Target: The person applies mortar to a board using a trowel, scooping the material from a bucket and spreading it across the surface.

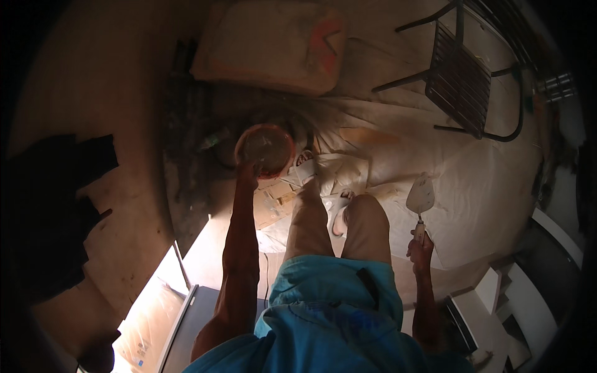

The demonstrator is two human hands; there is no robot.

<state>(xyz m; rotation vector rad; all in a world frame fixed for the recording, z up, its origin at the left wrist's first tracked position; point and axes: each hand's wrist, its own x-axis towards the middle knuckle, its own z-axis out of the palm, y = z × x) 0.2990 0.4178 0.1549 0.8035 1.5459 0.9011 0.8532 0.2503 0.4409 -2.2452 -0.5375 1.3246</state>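
My left hand [249,172] reaches down to the near left edge of a round reddish bucket [291,155] and grips its rim. Greyish material [266,149] shows inside the bucket; what it is, I cannot tell. Out to the right, my right hand [421,250] is closed around the handle of a trowel [421,194]. The trowel's broad, pale blade points away from me and looks smeared. It is held apart from the bucket, over the sheeting.
Wrinkled plastic sheeting [472,180] covers the floor. A large bag [267,46] lies beyond the bucket. A dark slatted metal chair [460,81] is at the far right. Flattened cardboard [273,202] lies beside my sandalled feet. White shelving [497,304] stands at the near right.
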